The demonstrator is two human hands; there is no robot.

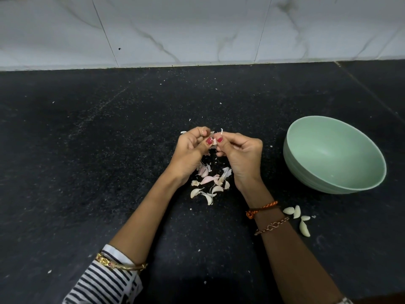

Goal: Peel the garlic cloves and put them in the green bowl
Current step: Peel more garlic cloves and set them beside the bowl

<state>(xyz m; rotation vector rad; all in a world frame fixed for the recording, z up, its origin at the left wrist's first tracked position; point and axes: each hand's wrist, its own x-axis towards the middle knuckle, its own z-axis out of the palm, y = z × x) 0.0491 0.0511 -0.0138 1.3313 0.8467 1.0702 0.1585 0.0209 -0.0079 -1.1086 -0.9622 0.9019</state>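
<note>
**A:** Both hands are up over the black speckled stone counter (109, 139), and between them sits one small garlic clove with papery pinkish skin (213, 140). The left hand (190, 148) has its fingers curled round it, and the right hand (238, 150) pinches a strip of skin at the top, thumbnails nearly touching.

**B:** So mid-peel. How far along would you say?

**A:** Early to middling, I'd judge. The pale green round bowl (334, 154) on the right looks empty; nothing has gone in. But a small cluster of bare cream-white peeled cloves (299, 218) lies on the counter just beside the right forearm, near the bowl's front.

**B:** And what's left?

**A:** Under the hands there's a loose heap of unpeeled cloves and torn skins (210, 183); several cloves there still wear their skin. Those need peeling, then everything has to go across to the bowl.

**B:** Anything in the way?

**A:** Not much. White skin flecks are scattered about, and the grey-veined marble tile wall (197, 29) stands behind. The right forearm lies between the heap and the peeled cloves.
</note>
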